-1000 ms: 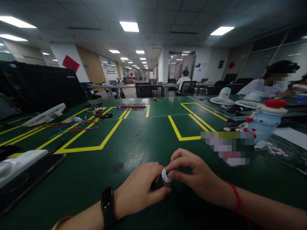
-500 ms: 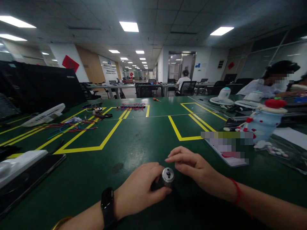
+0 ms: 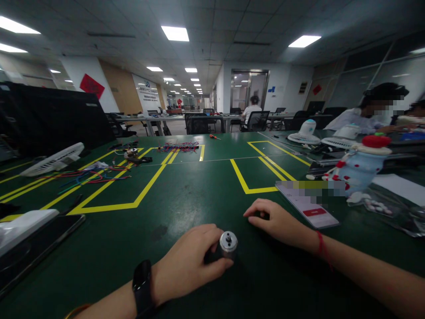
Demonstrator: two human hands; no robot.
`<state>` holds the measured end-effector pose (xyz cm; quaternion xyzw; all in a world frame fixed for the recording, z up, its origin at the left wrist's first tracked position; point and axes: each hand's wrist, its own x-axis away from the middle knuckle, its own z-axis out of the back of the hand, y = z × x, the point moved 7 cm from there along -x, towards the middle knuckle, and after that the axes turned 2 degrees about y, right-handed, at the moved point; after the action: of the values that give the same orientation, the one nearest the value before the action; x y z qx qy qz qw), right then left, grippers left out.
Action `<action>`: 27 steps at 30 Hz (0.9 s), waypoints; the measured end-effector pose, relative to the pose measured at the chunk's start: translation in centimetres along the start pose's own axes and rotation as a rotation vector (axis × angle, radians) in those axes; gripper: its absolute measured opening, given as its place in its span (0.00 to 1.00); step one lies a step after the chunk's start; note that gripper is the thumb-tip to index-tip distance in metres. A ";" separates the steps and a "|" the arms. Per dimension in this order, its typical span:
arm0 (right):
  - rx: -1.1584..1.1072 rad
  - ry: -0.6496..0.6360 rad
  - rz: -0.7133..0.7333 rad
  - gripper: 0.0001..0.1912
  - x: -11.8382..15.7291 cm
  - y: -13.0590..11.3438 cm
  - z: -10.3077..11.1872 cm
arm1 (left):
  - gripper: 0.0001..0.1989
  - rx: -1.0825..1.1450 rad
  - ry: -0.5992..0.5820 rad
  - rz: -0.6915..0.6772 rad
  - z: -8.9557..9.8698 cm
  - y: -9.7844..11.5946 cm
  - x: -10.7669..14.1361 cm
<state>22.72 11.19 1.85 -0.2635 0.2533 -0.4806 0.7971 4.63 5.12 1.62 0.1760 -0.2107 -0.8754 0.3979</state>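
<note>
A small silver cylindrical motor [image 3: 228, 243] stands upright on the green tabletop, with a short shaft and small dark holes on its top face. The thumb and fingers of my left hand [image 3: 189, 257] grip it from the left side; its lower part is partly hidden. A black band is on my left wrist. My right hand [image 3: 277, 221] is apart from the motor, to its right and a little farther off. Its fingers are curled, index and thumb tips close together near the tabletop. Whatever may be between them is too small to make out.
A phone [image 3: 308, 210] lies right of my right hand, near a blue snowman-like bottle [image 3: 361, 168]. At left are a dark phone [image 3: 43, 248], a white device [image 3: 26, 228] and loose wires [image 3: 99, 175]. An orange screwdriver [image 3: 214, 137] lies far off. Another person [image 3: 358, 110] sits at right.
My right hand has drawn away from the motor to the right, and its fingers have curled in. My left hand keeps its hold on the motor. The view has shifted slightly.
</note>
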 end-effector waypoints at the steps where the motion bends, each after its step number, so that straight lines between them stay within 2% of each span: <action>1: -0.045 -0.068 0.007 0.09 0.4 -1.2 -0.8 | 0.08 -0.002 0.000 -0.002 0.0 0.0 0.0; 2: -0.117 -0.143 0.027 0.09 0.9 -2.5 -1.6 | 0.08 -0.003 0.000 -0.006 -0.1 0.1 0.0; 3: -0.181 -0.167 0.060 0.11 1.3 -3.8 -2.1 | 0.07 -0.005 0.001 -0.011 -0.1 0.1 0.0; 6: -0.237 -0.020 0.219 0.08 2.2 -7.0 -2.1 | 0.06 -0.009 0.004 -0.022 -0.3 0.2 0.0; 9: -0.164 0.110 0.340 0.05 2.6 -8.5 -1.8 | 0.06 -0.004 0.012 -0.019 -0.4 0.2 0.0; 13: -0.217 0.194 0.336 0.03 2.4 -7.9 -0.5 | 0.06 0.004 0.011 -0.019 -0.2 0.2 -0.1; 15: -0.246 0.181 0.312 0.03 2.4 -7.2 0.0 | 0.06 0.003 0.012 -0.021 -0.1 0.2 -0.1; 17: -0.218 0.096 0.296 0.02 2.5 -6.5 -0.1 | 0.08 0.000 0.012 -0.019 0.0 0.3 0.0; 21: -0.059 -0.145 0.263 0.02 3.1 -5.1 -2.0 | 0.08 -0.007 0.003 -0.002 0.0 0.2 0.2; 24: -0.004 -0.196 0.258 0.03 3.1 -4.7 -2.6 | 0.07 -0.014 0.003 0.007 0.0 0.2 0.2; 27: -0.080 -0.188 0.237 0.05 2.8 -4.5 -2.5 | 0.07 -0.012 0.000 0.005 -0.1 0.1 0.2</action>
<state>19.37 6.44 2.62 -0.3070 0.2259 -0.3458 0.8574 4.61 4.89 1.56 0.1733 -0.2059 -0.8756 0.4010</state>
